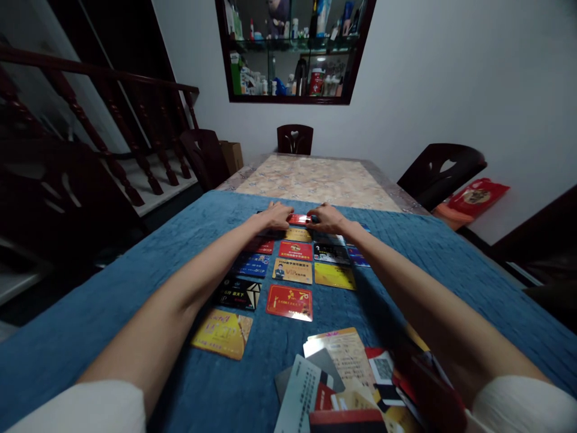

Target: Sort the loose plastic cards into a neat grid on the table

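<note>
A red card (300, 219) lies at the far end of a middle column of cards, between my two hands. My left hand (276, 215) has its bent fingers at the card's left edge. At the right edge, the fingers of my right hand (328, 218) curl onto the same card. Just nearer is a gold card (298, 234), followed by another red card (296, 250), an orange VIP card (292, 270) and a red card with gold print (290, 302). My forearms partly cover the side columns, which include a yellow card (335, 275) and a black card (238, 293).
A loose pile of cards (347, 355) lies at the near edge, with a dark red holder (430, 385) beside it. The blue cloth (171, 252) covers the near part of the table (315, 174). Dark chairs (439, 171) stand around it.
</note>
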The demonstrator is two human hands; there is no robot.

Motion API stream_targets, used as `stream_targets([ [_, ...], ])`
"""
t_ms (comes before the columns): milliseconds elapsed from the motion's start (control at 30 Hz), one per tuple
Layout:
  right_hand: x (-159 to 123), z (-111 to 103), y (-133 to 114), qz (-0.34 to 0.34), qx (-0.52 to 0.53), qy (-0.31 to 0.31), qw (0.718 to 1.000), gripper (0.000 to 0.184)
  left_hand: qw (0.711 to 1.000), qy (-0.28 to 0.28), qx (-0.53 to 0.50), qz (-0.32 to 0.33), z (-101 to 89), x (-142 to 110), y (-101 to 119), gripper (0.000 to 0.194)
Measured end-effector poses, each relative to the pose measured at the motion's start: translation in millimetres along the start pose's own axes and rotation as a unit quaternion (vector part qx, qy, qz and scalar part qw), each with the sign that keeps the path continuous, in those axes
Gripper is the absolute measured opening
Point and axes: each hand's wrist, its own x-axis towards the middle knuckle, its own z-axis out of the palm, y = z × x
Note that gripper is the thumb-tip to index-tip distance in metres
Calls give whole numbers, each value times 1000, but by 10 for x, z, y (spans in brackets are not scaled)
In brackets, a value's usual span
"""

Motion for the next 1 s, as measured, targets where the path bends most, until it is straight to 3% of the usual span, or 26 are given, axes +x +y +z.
stream_targets([
  [133,-73,-41,-26,17,-2,15,1000,40,1000,27,1,5,-55,-74,60,50],
  [333,-326,-202,-94,36,-4,32,999,34,994,99,6,44,-117,-215,213,39],
  [533,-670,-378,-166,53,-10,32,998,30,989,127,-18,70,-223,-396,403,31],
  [733,-1113,-465,-228,77,-14,30,997,28,986,137,-26,93,-333,-673,738,23],
  [1000,-1794,-489,-319,100,-16,4,995,23,977,131,-55,156,-327,-1071,1278,17],
])
